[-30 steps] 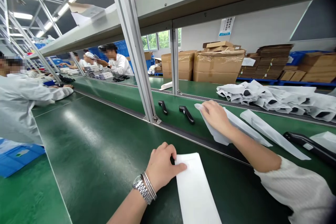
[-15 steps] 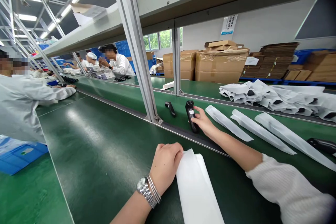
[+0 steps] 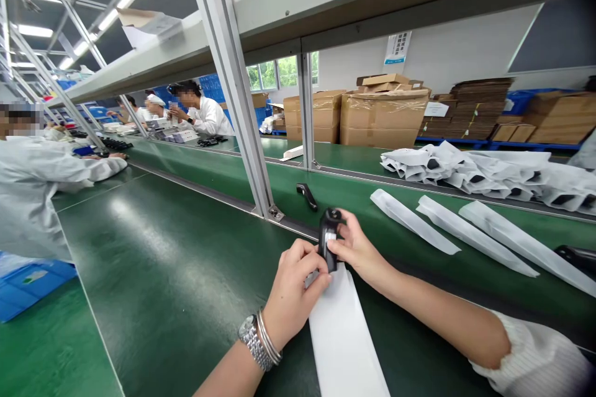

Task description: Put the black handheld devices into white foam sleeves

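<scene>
My right hand (image 3: 356, 248) grips a black handheld device (image 3: 328, 236) with a white label and holds it upright at the mouth of a long white foam pouch (image 3: 342, 335). The device's lower end sits in the pouch opening. My left hand (image 3: 293, 282), with a watch and bracelets on the wrist, pinches the pouch's open end right beside the device. The pouch lies lengthwise on the green belt (image 3: 177, 273) toward me.
Another black device (image 3: 306, 195) lies on the far green lane. Three empty white pouches (image 3: 465, 232) lie to the right, with a heap of filled pouches (image 3: 488, 177) behind. An aluminium post (image 3: 242, 111) stands ahead. Workers in white coats (image 3: 41, 180) sit at left. Cardboard boxes (image 3: 384, 115) are stacked behind.
My right hand let go of a white pouch on the far lane, picked up a black device there, and carried it back to the pouch that my left hand holds open.
</scene>
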A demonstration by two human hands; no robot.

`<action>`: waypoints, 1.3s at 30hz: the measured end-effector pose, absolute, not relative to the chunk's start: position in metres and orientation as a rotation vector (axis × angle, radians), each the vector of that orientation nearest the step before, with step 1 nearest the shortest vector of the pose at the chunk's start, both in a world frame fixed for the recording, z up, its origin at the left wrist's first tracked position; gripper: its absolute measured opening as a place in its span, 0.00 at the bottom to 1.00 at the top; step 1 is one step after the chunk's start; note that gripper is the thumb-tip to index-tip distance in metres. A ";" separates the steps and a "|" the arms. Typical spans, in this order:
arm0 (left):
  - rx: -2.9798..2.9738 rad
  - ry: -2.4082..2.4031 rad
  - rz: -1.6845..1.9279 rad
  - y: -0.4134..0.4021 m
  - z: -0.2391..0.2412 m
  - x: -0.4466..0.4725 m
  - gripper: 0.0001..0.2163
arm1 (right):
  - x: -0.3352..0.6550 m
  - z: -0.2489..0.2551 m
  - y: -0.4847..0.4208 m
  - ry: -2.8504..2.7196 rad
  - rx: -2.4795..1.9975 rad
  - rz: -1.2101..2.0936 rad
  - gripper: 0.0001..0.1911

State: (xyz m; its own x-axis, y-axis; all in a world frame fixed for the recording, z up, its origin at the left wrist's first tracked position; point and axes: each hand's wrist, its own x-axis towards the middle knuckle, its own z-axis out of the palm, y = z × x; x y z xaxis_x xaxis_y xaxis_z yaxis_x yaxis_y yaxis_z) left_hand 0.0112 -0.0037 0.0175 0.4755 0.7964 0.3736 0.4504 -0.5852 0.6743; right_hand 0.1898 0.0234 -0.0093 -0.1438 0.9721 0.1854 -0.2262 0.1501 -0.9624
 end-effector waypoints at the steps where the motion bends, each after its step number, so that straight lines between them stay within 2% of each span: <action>1: 2.205 1.021 0.978 -0.004 0.018 0.011 0.04 | 0.187 -0.012 0.021 -1.292 -0.851 1.309 0.24; 2: 2.175 1.021 1.029 -0.004 0.018 0.011 0.05 | 0.185 -0.014 0.017 -1.342 -0.851 1.333 0.19; 3: 2.144 1.030 1.086 -0.004 0.017 0.011 0.05 | 0.182 -0.016 0.014 -1.392 -0.842 1.368 0.17; 7: 2.012 1.106 1.235 0.000 0.013 0.010 0.06 | 0.170 -0.021 0.000 -1.546 -0.734 1.580 0.19; 9: 1.967 1.131 1.230 0.002 0.011 0.009 0.06 | 0.166 -0.018 -0.004 -1.501 -0.693 1.711 0.18; 11: 1.961 1.176 1.193 0.005 0.011 0.007 0.08 | 0.168 -0.012 -0.002 -1.390 -0.729 1.710 0.18; 15: 2.091 1.391 0.972 0.009 0.010 0.002 0.08 | 0.204 0.015 0.025 -1.422 -1.004 1.199 0.18; 20: 2.193 1.468 0.571 0.008 0.007 0.000 0.07 | 0.257 0.034 0.080 -1.806 -1.773 0.087 0.12; 22: 2.228 1.411 0.521 0.007 0.006 0.002 0.07 | 0.258 0.027 0.099 -1.860 -1.874 0.002 0.09; 24: 2.275 1.354 0.549 0.007 0.006 0.004 0.09 | 0.248 0.014 0.115 -1.883 -1.863 0.108 0.10; 28: 2.365 1.275 0.632 0.006 0.008 0.007 0.11 | 0.222 -0.014 0.140 -1.806 -1.849 0.321 0.22; 32: 2.357 1.203 0.660 0.005 0.009 0.009 0.08 | 0.217 -0.027 0.150 -1.636 -1.761 0.545 0.27; 36: 2.373 1.211 0.730 0.004 0.010 0.008 0.05 | 0.218 -0.022 0.124 -1.527 -1.541 0.812 0.31; 39: 2.365 1.199 0.809 0.005 0.009 0.007 0.05 | 0.211 -0.012 0.087 -1.370 -1.155 1.120 0.36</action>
State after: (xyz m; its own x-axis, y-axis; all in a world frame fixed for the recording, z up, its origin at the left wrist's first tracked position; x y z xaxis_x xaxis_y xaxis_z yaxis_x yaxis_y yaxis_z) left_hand 0.0073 0.0046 0.0092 0.4740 0.8185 0.3246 0.6078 -0.5709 0.5520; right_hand 0.2113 0.0865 -0.0116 -0.0636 0.9912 0.1162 0.0834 0.1213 -0.9891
